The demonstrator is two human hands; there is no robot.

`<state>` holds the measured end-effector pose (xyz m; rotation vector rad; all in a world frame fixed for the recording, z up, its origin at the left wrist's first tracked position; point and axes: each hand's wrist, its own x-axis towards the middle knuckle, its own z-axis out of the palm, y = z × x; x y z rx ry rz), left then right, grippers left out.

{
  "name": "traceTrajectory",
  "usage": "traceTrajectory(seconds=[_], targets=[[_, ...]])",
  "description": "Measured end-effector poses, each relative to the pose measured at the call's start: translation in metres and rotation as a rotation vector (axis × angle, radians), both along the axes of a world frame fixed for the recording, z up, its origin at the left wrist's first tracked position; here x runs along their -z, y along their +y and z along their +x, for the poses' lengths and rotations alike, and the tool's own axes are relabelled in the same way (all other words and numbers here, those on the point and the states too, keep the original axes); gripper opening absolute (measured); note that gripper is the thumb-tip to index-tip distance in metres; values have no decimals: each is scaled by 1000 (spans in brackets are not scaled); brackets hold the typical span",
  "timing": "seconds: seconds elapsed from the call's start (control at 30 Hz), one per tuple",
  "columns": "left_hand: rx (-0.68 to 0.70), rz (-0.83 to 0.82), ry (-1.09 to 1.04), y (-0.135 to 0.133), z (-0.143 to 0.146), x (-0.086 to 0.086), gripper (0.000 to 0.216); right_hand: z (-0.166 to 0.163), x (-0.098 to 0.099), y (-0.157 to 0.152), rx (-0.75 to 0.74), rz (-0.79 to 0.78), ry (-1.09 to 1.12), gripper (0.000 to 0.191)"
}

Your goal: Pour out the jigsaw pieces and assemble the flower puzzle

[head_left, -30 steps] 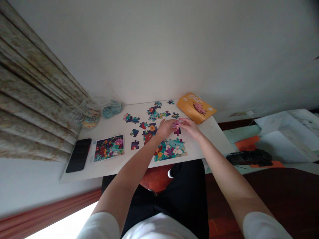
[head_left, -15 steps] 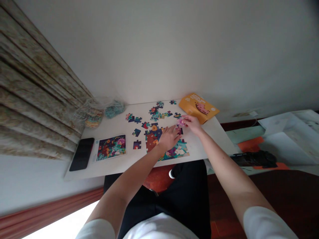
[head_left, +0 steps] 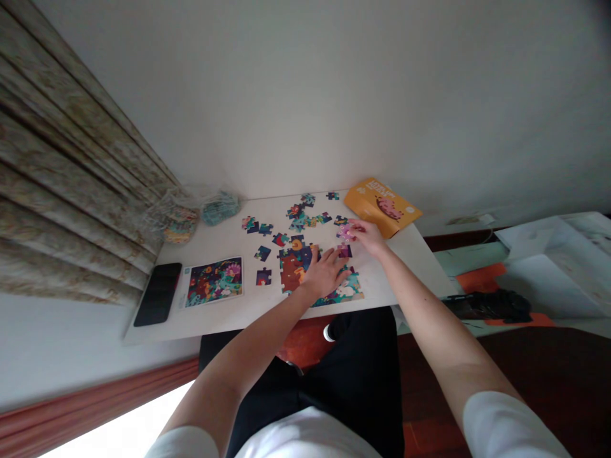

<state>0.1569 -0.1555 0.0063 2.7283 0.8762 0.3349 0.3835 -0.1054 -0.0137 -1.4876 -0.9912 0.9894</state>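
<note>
A partly joined colourful jigsaw (head_left: 298, 270) lies near the front of a small white table (head_left: 214, 318). My left hand (head_left: 326, 272) rests flat on it with fingers spread, holding nothing. My right hand (head_left: 365, 235) is just beyond the jigsaw's far right corner and pinches a pink puzzle piece (head_left: 344, 232) between thumb and fingers. Several loose pieces (head_left: 298, 219) are scattered behind the joined part. A single dark piece (head_left: 263, 277) sits left of the jigsaw.
A printed reference picture (head_left: 214, 282) and a black phone (head_left: 157, 302) lie at the table's left. An orange box (head_left: 382, 207) is at the back right; clear bags of pieces (head_left: 191, 213) are at the back left beside a curtain. White boards and a dark object (head_left: 491, 305) sit on the floor to the right.
My left hand drew back from the pink piece and came down flat on the joined jigsaw. My right hand kept the pink piece and shifted slightly right and away.
</note>
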Motion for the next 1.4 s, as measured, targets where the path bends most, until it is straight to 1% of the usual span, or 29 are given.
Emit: traceTrajectory(seconds=[0.13,0.27,0.43,0.53,0.67,0.8,0.87,0.93,1.0,1.03,1.07,1.1,1.17,1.23,1.33,1.4], targets=[[0,26,4,0,-1,-1,42,-3,-3,-4,4,-5,130,45],[2,49,13,-1,0,1,43,-6,-5,-9,21,-10,159,42],[9,80,-42,0,-1,1,40,-13,-5,-16,59,-49,65,45],[41,77,-97,0,-5,-2,36,-24,-7,-16,55,-20,-40,46],[55,66,-105,-4,-15,-5,37,-39,-13,-6,32,17,-83,40],[-1,74,-114,-10,-24,-7,33,-49,-23,12,78,-23,-50,42],[-47,70,-138,-9,-28,-10,26,-55,-29,22,91,-41,-33,40],[-168,77,-200,0,-32,-14,22,-62,-35,28,88,-54,-11,37],[-330,89,-279,17,-36,-20,40,-72,-41,28,58,-60,0,33],[-379,87,-306,27,-38,-23,50,-78,-43,25,24,-56,3,32],[-385,73,-317,37,-41,-25,57,-83,-44,20,-20,-49,6,30],[-355,52,-316,46,-43,-26,59,-88,-44,13,-69,-38,14,29],[-255,16,-289,61,-49,-28,53,-97,-42,-1,-146,-21,47,29],[-186,7,-259,67,-54,-28,44,-101,-38,-15,-185,-25,83,30],[-183,32,-211,69,-60,-28,39,-95,-31,-29,-214,-33,54,34],[-229,47,-185,71,-65,-28,39,-81,-26,-36,-189,-7,-81,34]])
